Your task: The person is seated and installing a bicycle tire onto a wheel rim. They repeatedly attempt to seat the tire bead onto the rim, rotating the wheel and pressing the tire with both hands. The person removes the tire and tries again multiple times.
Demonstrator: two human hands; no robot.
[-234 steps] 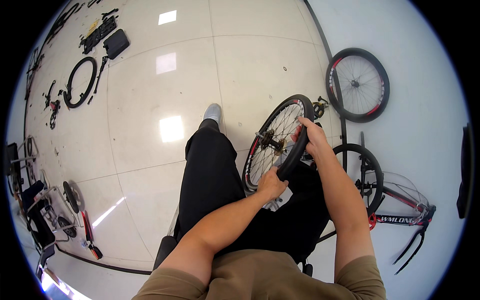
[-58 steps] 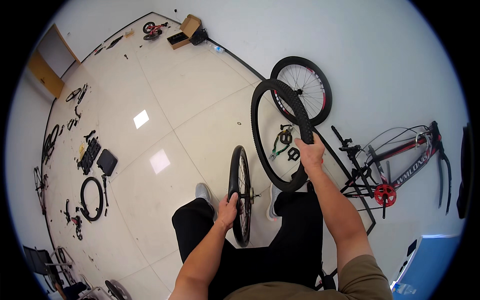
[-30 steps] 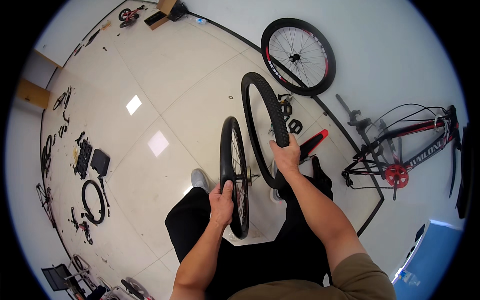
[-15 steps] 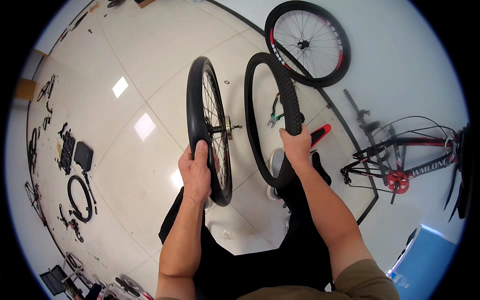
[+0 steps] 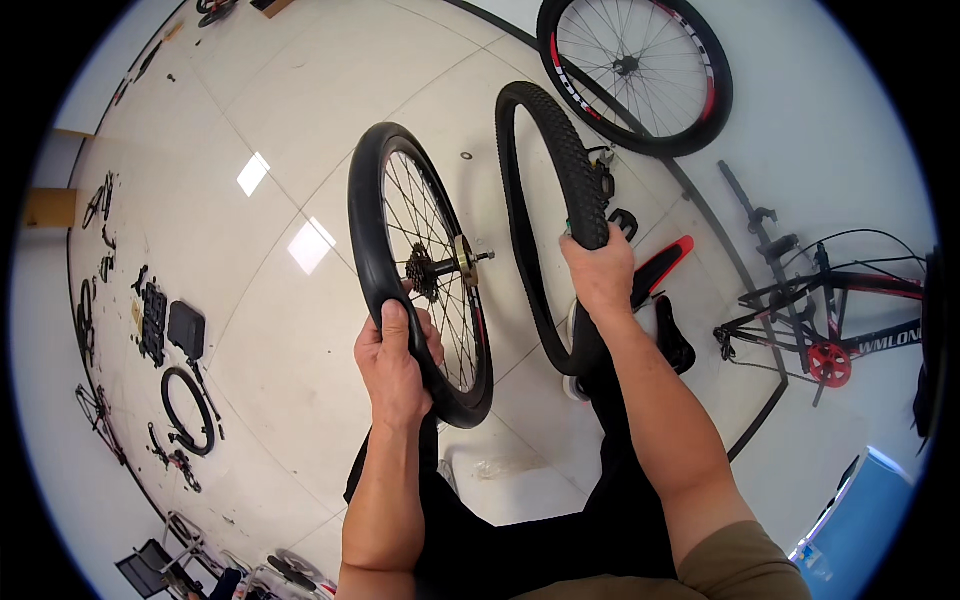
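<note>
My left hand (image 5: 395, 362) grips the near side of a bicycle wheel (image 5: 372, 250) with a smooth black tire, thumb on the tread and fingers round the rim. The wheel stands tilted, showing its spokes, a cassette (image 5: 421, 272) and a brass-coloured disc (image 5: 465, 260) on the axle. In my right hand (image 5: 601, 270) is a loose knobby bicycle tire (image 5: 560, 130), held by its right side; its middle is hollow, with floor showing through. The wheel and the tire are apart, side by side.
Another bicycle wheel (image 5: 718, 95) leans at the wall, far right. Below it a black bicycle frame (image 5: 880, 342) with a red chainring (image 5: 829, 365) stands by the wall. A red-edged black mudguard (image 5: 664, 272) and a saddle (image 5: 674, 338) lie near my right arm. At left are a toolbox (image 5: 186, 328) and small tire (image 5: 168, 400).
The wheel in my left hand has turned, so its spokes and cassette show more. My right hand and the tire have shifted slightly up and right. The whole view has swung a little.
</note>
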